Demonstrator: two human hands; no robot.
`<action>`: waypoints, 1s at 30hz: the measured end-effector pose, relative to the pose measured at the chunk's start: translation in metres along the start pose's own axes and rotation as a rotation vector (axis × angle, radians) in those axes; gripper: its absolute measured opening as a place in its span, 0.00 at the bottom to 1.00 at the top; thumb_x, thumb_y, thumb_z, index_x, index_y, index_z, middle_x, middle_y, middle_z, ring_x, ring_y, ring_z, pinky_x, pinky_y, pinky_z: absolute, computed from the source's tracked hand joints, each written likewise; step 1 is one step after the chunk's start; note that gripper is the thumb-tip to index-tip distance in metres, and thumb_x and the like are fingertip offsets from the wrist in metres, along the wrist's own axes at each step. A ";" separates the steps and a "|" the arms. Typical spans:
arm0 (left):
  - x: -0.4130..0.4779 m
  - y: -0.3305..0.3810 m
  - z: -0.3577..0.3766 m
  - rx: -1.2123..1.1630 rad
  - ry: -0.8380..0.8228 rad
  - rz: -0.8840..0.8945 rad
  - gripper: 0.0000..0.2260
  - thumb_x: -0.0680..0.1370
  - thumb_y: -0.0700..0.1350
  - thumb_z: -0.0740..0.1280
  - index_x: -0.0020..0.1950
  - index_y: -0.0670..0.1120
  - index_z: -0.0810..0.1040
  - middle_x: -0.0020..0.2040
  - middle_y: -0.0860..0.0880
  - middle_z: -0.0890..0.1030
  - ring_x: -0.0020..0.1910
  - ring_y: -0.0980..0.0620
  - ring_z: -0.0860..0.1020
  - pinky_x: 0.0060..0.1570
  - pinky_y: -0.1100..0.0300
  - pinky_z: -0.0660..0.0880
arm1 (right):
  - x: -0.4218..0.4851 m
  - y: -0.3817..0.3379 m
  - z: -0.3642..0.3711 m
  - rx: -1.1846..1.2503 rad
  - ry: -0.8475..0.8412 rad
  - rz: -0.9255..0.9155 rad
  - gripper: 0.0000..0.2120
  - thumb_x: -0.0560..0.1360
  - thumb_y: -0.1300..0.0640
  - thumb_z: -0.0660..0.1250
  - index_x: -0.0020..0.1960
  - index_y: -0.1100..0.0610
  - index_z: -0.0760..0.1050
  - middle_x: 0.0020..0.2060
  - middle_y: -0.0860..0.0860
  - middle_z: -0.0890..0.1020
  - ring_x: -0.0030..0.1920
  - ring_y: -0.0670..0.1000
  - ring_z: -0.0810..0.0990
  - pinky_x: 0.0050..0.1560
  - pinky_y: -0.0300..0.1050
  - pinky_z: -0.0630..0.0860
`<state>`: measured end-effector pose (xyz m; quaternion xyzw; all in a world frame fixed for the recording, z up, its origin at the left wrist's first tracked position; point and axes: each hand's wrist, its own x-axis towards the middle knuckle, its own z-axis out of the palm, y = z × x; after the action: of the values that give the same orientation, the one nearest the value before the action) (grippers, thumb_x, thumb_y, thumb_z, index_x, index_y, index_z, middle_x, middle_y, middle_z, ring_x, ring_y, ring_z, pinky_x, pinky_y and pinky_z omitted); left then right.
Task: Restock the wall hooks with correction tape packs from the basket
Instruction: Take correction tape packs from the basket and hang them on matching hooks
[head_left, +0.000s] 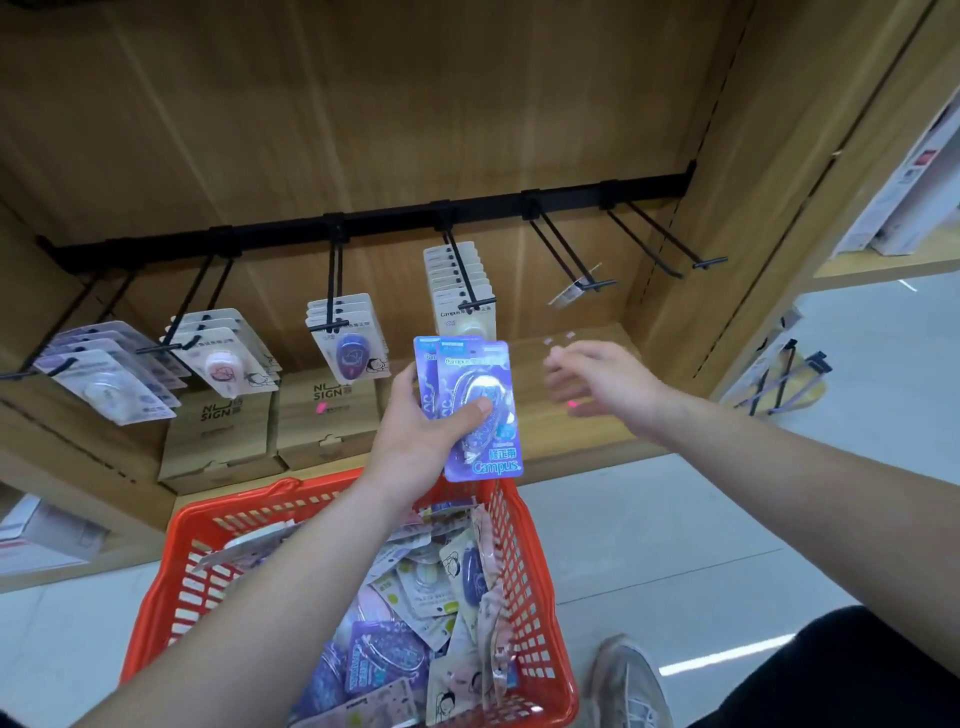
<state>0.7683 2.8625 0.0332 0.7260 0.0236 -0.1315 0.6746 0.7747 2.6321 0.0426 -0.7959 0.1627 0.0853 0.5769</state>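
- Pinches a thin stack of purple correction tape packs (498, 452) in the left hand (415, 431): thumb pressed across the clear blister of the front pack, fingers wrapped round the left edge of the cards.
- Holds that stack upright above the far rim of the red basket (208, 519), just below and in front of the cream packs (462, 291) hanging on a middle hook.
- Stretches the right hand (597, 384) out beside the stack, apart from it, fingers loosely spread; appears empty, though too blurred to be sure.
- Places that hand under the bare hook (569, 260), empty but for a small tag at its tip; another empty hook (670, 239) further right on the same black rail (363, 223).
- Leaves a jumble of loose packs (395, 660) lying in the basket, mixed colours, overlapping at all angles.
- Probably weighs very little: a stiff card back with a hard plastic bubble, so no sag, but slick faces that could slide over one another and fan out of a loose pinch.
- Best taken one at a time by the lower half or side edges of the card, thumb on the bubble, with the hang hole at the top left clear for the hook tip.
- Calls for lining the hole up squarely with the prong; likely to bend or tear the card at the hole if forced on askew.
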 end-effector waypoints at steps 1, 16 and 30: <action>0.002 0.000 0.005 -0.007 0.006 -0.002 0.29 0.72 0.45 0.80 0.70 0.51 0.71 0.58 0.52 0.85 0.54 0.51 0.85 0.60 0.43 0.80 | -0.010 -0.003 0.006 0.064 -0.119 0.006 0.11 0.83 0.48 0.64 0.56 0.54 0.79 0.56 0.54 0.85 0.51 0.53 0.86 0.51 0.50 0.81; 0.020 0.003 0.063 0.021 0.080 0.039 0.20 0.85 0.43 0.64 0.75 0.50 0.64 0.64 0.50 0.80 0.59 0.49 0.81 0.60 0.53 0.79 | 0.002 0.011 0.007 0.338 -0.075 -0.012 0.07 0.84 0.57 0.64 0.60 0.59 0.72 0.57 0.61 0.83 0.54 0.59 0.85 0.56 0.60 0.82; 0.026 -0.003 0.043 0.067 0.091 0.038 0.25 0.83 0.45 0.67 0.78 0.50 0.62 0.60 0.54 0.82 0.52 0.56 0.82 0.47 0.62 0.79 | 0.039 0.023 -0.020 0.170 0.281 -0.027 0.08 0.84 0.49 0.62 0.62 0.49 0.69 0.54 0.49 0.82 0.52 0.54 0.85 0.57 0.63 0.81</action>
<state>0.7860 2.8163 0.0223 0.7539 0.0360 -0.0864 0.6503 0.8021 2.6009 0.0159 -0.7503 0.2376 -0.0488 0.6149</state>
